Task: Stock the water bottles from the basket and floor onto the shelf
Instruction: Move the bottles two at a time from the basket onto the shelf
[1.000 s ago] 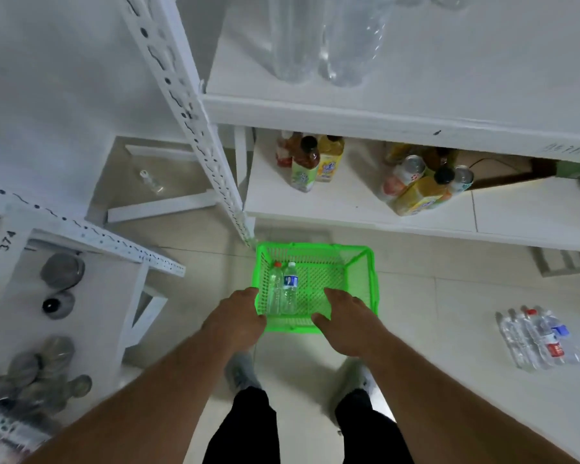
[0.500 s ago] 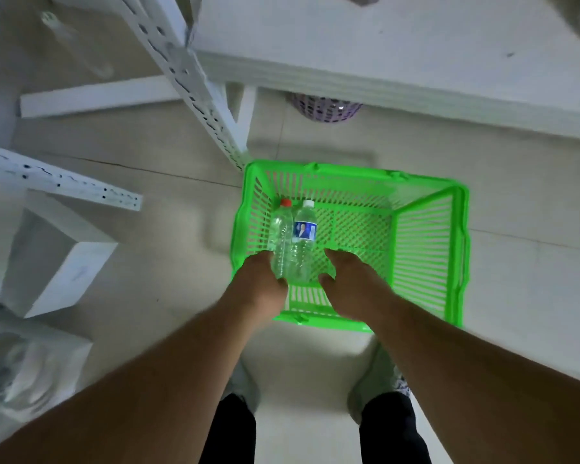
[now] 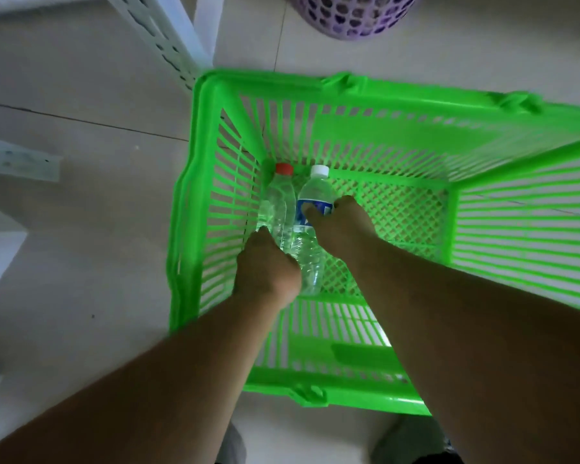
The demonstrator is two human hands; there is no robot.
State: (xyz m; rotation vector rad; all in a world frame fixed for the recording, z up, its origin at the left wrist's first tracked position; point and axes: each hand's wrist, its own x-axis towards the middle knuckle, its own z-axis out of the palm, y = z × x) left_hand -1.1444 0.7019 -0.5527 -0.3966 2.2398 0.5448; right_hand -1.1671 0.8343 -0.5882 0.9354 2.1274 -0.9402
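- nearest, the left hand (image 3: 267, 266) is seen knuckles-up inside the green basket (image 3: 195, 202); its fingers are curled onto the lower body of the red-capped bottle (image 3: 278, 205), though a full grip cannot be confirmed.
- just beyond, the right hand (image 3: 340, 222) is closed around the labelled waist of the white-capped bottle (image 3: 310, 249).
- both bottles lie side by side, touching, on the basket floor, caps pointing away past the fingertips.
- thin clear plastic is judged light, smooth and easily dented; the firmer mid-body or neck is best taken.
- farthest, a purple basket (image 3: 352, 18) stands on the floor.
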